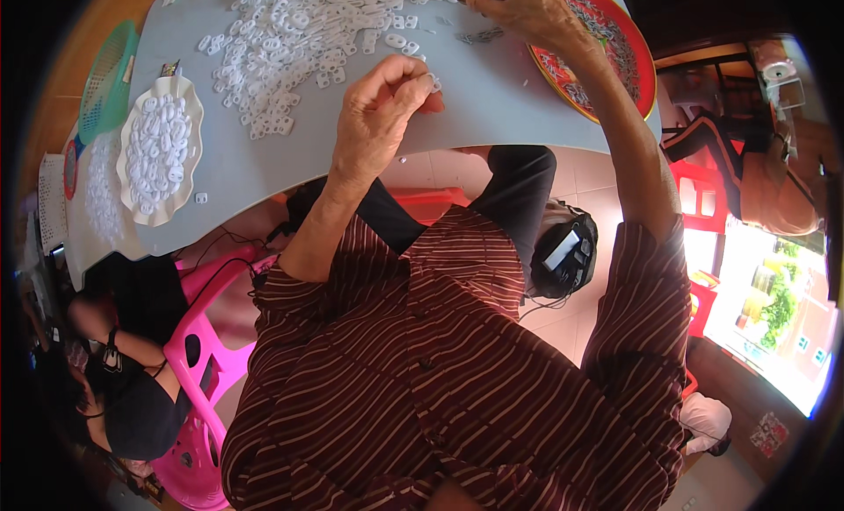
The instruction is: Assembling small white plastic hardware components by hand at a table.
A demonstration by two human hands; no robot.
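Above the table's near edge, my left hand (384,115) is closed, with a small white plastic piece (434,83) pinched between thumb and forefinger. My right hand (525,12) reaches farther out at the top of the view. Its fingers are drawn together beside the right end of a large heap of small white plastic pieces with holes (290,36); what they hold, if anything, cannot be made out. Under my right wrist lies a round red tray (649,63) of small grey metal parts. A few similar grey metal parts (479,36) lie loose on the table next to my right hand.
On the left of the grey table (264,173) stands a cream scalloped dish (195,107) of white oval pieces, near a green mesh basket (107,80). A pink chair (207,340) and a seated person (145,379) are at lower left. A black bag (567,256) lies on the floor.
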